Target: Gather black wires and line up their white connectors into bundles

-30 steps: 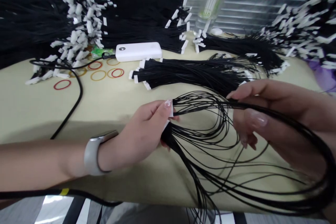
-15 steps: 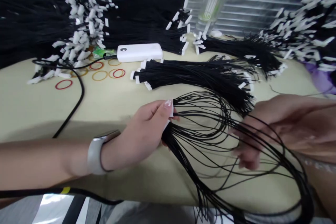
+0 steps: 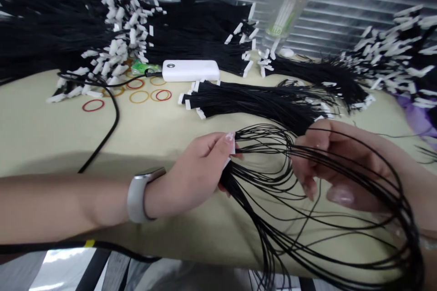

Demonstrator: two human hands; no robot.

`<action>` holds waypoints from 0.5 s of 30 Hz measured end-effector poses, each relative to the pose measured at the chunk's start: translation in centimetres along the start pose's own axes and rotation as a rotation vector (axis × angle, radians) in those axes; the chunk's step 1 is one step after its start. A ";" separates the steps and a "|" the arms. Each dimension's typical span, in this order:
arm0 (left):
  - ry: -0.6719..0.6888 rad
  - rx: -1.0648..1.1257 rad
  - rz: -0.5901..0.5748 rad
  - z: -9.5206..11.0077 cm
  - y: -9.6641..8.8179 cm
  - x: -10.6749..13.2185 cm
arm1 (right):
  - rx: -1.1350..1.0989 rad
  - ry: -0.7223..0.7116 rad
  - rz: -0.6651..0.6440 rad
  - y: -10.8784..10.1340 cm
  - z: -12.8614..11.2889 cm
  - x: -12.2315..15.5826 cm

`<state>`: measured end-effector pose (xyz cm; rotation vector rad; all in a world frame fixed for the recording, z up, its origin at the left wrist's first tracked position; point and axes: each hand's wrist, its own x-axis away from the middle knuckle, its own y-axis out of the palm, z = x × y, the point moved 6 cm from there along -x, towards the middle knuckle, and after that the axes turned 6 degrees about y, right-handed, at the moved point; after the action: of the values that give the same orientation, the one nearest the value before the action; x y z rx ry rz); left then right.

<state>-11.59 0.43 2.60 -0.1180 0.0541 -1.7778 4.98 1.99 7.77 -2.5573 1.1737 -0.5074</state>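
My left hand [image 3: 198, 173], with a grey watch on the wrist, pinches the white-tagged ends of a bunch of thin black cords [image 3: 273, 177] above the beige table [image 3: 44, 132]. The cords fan out in loops to the right and hang over the table's front edge. My right hand [image 3: 336, 168] sits inside those loops with its fingers curled loosely around several strands. Just behind both hands lies a tidy bundle of black cords with white tags [image 3: 252, 100].
Large heaps of tagged black cords fill the back left [image 3: 68, 27] and right [image 3: 392, 59]. A white power bank [image 3: 190, 70] with a black cable [image 3: 109, 122], several rubber bands [image 3: 136, 95] and a clear bottle [image 3: 285, 13] stand behind. Window blinds close the back.
My right hand dropped down and right through the cord loops, then came back up and left among them. My left hand kept its pinch on the tagged ends.
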 end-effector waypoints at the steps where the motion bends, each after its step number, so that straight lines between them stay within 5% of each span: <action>1: 0.001 0.007 0.001 0.0 0.0 0.0 | -0.003 -0.002 0.028 -0.3 0.0 0.0; 8: -0.020 -0.018 0.015 -0.2 -0.1 -0.1 | -0.017 0.169 -0.014 -1.9 1.4 0.1; 15: -0.033 -0.034 0.056 -0.4 -0.3 -0.1 | -0.037 0.119 -0.005 -2.7 1.2 -0.1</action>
<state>-11.87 0.56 2.23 -0.1685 0.0630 -1.7191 7.27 3.89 7.76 -2.5929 1.2273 -0.6531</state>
